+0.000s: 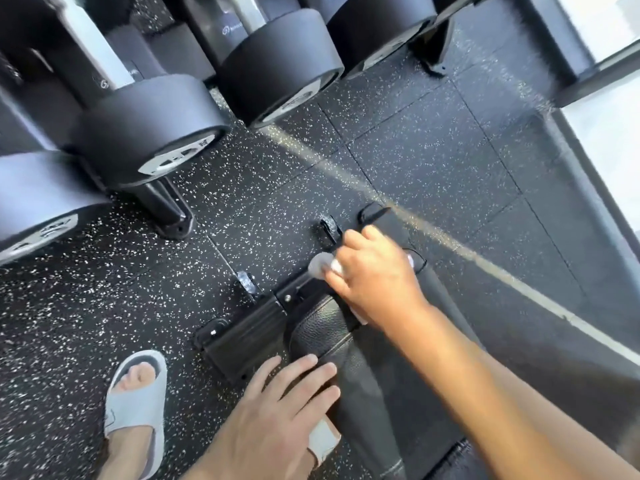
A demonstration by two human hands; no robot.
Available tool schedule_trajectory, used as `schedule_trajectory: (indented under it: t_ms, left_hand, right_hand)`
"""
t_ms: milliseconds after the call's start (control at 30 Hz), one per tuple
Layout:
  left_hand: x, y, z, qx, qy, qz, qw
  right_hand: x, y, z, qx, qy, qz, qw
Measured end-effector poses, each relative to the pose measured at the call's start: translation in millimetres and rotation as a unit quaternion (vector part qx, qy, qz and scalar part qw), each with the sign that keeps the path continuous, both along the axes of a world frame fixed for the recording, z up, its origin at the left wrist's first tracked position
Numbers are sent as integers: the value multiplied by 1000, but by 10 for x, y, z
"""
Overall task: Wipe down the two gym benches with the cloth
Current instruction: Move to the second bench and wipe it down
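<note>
Fingers of the right hand curl round a white cloth, mostly hidden beneath them, on the black bench pad's far end, while at seven o'clock the left hand rests flat, fingers straight, on the pad's near edge, wrist cut off.

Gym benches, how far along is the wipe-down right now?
Done: nothing can be confirmed; no wiped area stands out on the bench. In hand: the right hand holds the white cloth against the bench's far end, while the left hand rests flat on the pad. Left: a second bench isn't in view.
</note>
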State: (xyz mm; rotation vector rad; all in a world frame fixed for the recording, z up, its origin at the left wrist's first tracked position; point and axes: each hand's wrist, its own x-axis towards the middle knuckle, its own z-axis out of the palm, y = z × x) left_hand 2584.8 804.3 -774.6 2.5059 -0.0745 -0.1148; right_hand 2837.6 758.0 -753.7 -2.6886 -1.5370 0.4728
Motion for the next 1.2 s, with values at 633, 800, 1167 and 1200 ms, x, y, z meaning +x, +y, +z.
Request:
schedule_trajectory:
  t_ms: [633, 800, 1167, 1200]
  left_hand:
    - [1833, -137, 76, 57, -86, -107, 989]
    - [2080, -336, 20, 45, -103, -198, 974]
    - [1989, -310, -12, 188, -82, -417, 886]
    - [1988, -298, -29, 182, -88, -415, 887]
  right_hand:
    - [-410, -1837, -285, 235, -85, -303, 920]
    - [-1017, -1898, -282, 204, -90, -366, 904]
    - [-1518, -1936, -68, 186, -101, -585, 783]
    - [-1517, -1842, -73, 185, -115, -608, 764]
